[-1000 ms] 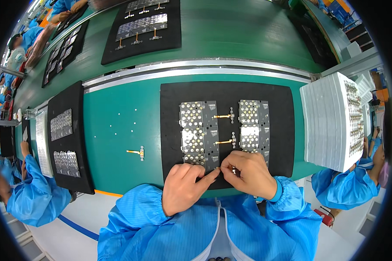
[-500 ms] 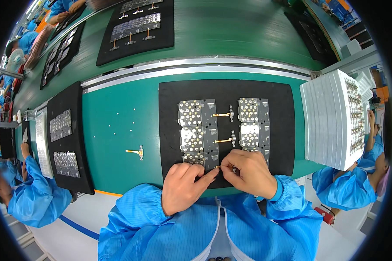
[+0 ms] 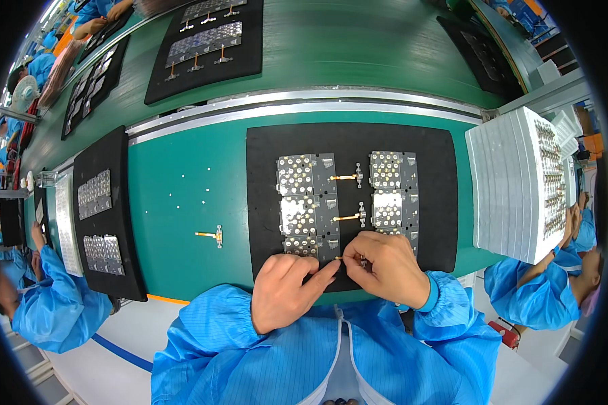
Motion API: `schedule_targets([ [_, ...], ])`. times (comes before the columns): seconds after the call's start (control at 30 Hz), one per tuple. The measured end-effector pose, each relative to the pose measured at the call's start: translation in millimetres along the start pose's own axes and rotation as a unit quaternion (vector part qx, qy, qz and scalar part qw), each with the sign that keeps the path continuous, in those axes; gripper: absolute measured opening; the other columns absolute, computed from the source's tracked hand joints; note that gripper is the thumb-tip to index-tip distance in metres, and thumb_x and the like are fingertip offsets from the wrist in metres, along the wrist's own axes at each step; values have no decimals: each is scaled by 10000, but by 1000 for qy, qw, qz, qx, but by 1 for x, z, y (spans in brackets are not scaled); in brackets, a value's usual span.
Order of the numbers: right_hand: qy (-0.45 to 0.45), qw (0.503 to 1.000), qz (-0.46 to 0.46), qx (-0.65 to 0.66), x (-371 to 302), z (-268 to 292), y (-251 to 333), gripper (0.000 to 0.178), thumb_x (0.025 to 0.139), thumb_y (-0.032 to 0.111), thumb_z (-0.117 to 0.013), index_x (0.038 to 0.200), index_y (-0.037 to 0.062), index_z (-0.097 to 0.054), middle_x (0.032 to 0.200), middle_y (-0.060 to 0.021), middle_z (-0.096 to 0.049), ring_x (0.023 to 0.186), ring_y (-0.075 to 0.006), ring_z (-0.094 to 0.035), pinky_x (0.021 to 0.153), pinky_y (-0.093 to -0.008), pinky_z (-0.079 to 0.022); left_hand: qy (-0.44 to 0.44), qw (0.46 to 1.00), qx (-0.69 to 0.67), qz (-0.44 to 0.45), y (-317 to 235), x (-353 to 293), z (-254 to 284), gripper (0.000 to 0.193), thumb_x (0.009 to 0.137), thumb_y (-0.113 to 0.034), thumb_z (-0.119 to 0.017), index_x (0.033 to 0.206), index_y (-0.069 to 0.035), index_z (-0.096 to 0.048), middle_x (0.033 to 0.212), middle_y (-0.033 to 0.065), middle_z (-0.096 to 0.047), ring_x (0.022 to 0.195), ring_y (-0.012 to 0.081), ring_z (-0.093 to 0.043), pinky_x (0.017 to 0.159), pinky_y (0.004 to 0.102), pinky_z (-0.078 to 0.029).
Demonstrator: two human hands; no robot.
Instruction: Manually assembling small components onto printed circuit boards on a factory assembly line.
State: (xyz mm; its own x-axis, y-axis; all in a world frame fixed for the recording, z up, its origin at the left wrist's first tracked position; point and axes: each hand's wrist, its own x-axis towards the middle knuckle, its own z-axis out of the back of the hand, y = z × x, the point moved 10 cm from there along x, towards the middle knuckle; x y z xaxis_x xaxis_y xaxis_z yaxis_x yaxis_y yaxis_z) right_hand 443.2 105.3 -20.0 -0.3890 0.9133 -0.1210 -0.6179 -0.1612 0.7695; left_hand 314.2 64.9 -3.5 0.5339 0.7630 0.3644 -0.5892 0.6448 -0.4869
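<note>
Head view: the left hand (image 3: pixel 285 291) and right hand (image 3: pixel 383 270) meet at the near edge of a black mat (image 3: pixel 429 145), their thumbs and forefingers drawn close together around the tip of a small orange strip (image 3: pixel 340 258). The right hand's fingers are curled, its thumb and forefinger bent to a near-pinch at that tip; the left hand is loosely bent, its thumb reaching to the same spot. Whether either actually grips the strip I cannot tell, as the fingertips hide it.

Just left of the strip, the near end of the left column of circuit boards (image 3: pixel 297 174) is partly covered by the left hand. Farther off, two orange connector strips (image 3: pixel 345 177) lie between this column and the right column of circuit boards (image 3: pixel 387 174), whose near end sits behind the right hand.

Left of the mat, a loose connector strip (image 3: pixel 217 236) lies on the green table (image 3: pixel 175 260), with white specks beyond it. Farther left is another black mat (image 3: pixel 123 196) bearing boards; to the right stands a stack of white trays (image 3: pixel 503 189). Beyond a metal rail (image 3: pixel 304 104), more boards lie on a green belt (image 3: pixel 358 47)
</note>
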Motion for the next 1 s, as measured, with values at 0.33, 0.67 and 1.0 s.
schedule_targets([
  [0.33,-5,1000,3,-7,1,0,1,57,826,77,-696,845,24,-692,776,-115,-677,637,-326,-666,552,-416,-515,51,997,61,-23,-4,-1,-11,444,861,-238,-745,1286,-115,-707,952,19,-550,845,189,-540,728,330,-431],
  [0.67,-105,984,20,-141,-9,14,27,118,850,131,-755,923,48,-714,947,-70,-644,619,-285,-660,549,-397,-527,71,993,84,-40,-7,4,-12,403,894,-230,-700,1277,-103,-701,960,29,-560,850,188,-548,720,328,-432],
  [1.0,-174,949,123,-234,13,22,17,207,789,83,-747,993,55,-740,1010,-38,-629,808,-216,-674,577,-349,-541,56,998,16,-2,1,4,-6,393,840,-210,-773,1224,-134,-733,968,17,-570,850,194,-559,737,333,-439],
])
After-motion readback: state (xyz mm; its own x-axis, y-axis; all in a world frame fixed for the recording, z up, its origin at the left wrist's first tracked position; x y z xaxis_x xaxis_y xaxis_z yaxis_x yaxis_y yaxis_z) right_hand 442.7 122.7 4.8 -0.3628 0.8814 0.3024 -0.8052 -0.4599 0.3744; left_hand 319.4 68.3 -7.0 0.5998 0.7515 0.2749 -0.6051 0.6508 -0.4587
